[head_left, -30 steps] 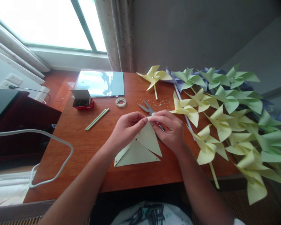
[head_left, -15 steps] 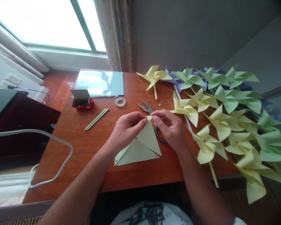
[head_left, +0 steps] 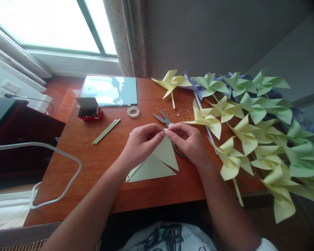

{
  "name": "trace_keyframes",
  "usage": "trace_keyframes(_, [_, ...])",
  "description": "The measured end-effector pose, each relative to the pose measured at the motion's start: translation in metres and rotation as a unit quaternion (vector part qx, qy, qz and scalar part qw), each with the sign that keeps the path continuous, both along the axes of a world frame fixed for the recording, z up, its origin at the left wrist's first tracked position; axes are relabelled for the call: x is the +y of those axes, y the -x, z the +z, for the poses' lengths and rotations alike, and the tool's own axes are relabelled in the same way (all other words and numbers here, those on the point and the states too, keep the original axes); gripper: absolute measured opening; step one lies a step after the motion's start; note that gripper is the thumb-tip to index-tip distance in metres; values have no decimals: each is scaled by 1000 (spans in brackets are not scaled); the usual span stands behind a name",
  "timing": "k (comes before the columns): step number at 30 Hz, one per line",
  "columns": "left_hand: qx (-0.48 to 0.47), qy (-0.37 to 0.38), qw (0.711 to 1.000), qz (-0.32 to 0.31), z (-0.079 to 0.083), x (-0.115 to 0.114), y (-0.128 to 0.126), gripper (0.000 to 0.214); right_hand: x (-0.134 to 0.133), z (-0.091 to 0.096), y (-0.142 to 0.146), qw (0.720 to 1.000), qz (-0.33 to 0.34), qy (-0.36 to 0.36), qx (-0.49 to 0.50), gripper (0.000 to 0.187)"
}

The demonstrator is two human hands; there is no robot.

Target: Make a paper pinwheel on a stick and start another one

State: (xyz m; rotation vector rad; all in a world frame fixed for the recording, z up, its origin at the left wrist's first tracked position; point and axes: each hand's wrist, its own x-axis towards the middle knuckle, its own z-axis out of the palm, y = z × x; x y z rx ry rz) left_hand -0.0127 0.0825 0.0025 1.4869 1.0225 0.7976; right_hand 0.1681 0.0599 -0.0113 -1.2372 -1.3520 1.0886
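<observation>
A square of pale green paper [head_left: 151, 169], slit from its corners toward the middle, lies in front of me; small holes show near some corners. Over its far part, my left hand [head_left: 146, 140] and my right hand [head_left: 186, 140] meet fingertip to fingertip. Both are closed in a pinch, thumbs against forefingers. Whatever is pinched there is tiny and hidden by the fingers. Under and beyond my right hand lie scissors [head_left: 163, 118], blades open and pointing away, one black handle loop partly covered by the hand.
Paper pinwheels, yellow [head_left: 230, 158], green [head_left: 253, 108] and purple, crowd the right side. Left are two pale green sticks [head_left: 106, 131], a red box [head_left: 90, 113] of small dark pieces, a tape roll [head_left: 133, 112] and a plastic-wrapped sheet pack [head_left: 129, 91]. Paper bits dot the table [head_left: 107, 181].
My right hand has moved slightly left, bringing its fingertips against those of my left hand. The view has shifted a little; the other things stay in place.
</observation>
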Motion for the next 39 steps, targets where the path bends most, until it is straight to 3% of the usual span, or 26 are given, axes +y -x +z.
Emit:
trace_keyframes(21, [-40, 4, 999, 14, -3, 2, -2, 21, 1, -1, 2, 1000, 0, -25, 4, 6])
trace_keyframes(30, [-45, -3, 999, 15, -2, 1, -2, 17, 0, 5, 0, 1000, -22, 13, 4, 14])
trace_keyframes(39, [-39, 0, 999, 15, 0, 0, -3, 18, -1, 3, 2, 1000, 1, 11, 13, 12])
